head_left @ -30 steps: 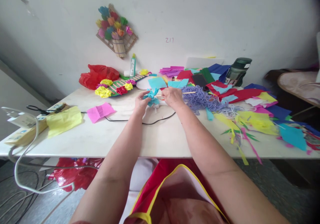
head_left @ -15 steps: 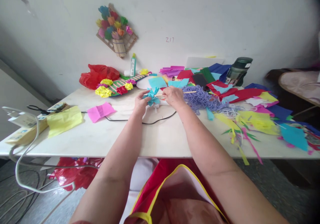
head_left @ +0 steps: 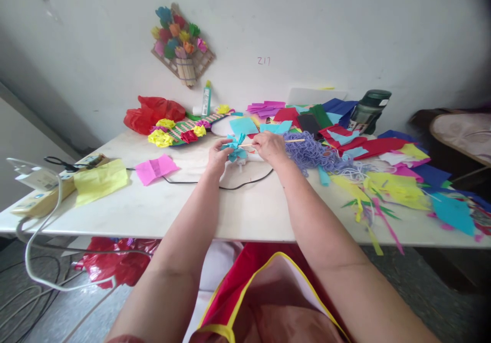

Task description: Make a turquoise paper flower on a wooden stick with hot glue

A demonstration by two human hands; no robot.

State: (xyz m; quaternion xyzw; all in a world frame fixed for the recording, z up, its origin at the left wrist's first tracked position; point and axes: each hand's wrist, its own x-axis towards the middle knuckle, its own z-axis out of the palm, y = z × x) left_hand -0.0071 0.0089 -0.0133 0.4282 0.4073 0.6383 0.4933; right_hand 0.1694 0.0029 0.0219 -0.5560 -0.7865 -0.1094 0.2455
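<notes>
Both hands meet over the far middle of the white table (head_left: 230,210). The left hand (head_left: 218,155) has its fingers closed around a blue paper flower (head_left: 235,149), pinching the crumpled petals from the left. The right hand (head_left: 270,147) is clenched on the wooden stick (head_left: 292,140) that carries the flower; the bare end of the stick pokes out to the right, over a pile of purple yarn (head_left: 307,151). The flower sits between the two hands, raised just above the tabletop (how far it is pushed onto the stick is hidden by the fingers).

A black cable (head_left: 230,185) curves across the table just below the hands. To the left lie a pink paper sheet (head_left: 156,168) and a yellow paper sheet (head_left: 100,180), the latter beside a power strip (head_left: 38,200) at the table's edge. Behind the hands stand a green glue bottle (head_left: 206,98), a red plastic bag (head_left: 153,112) and a flat board decorated with paper flowers (head_left: 180,131). Coloured paper scraps (head_left: 383,179) cover the right half of the table, with a dark green flask (head_left: 370,110) near the wall.
</notes>
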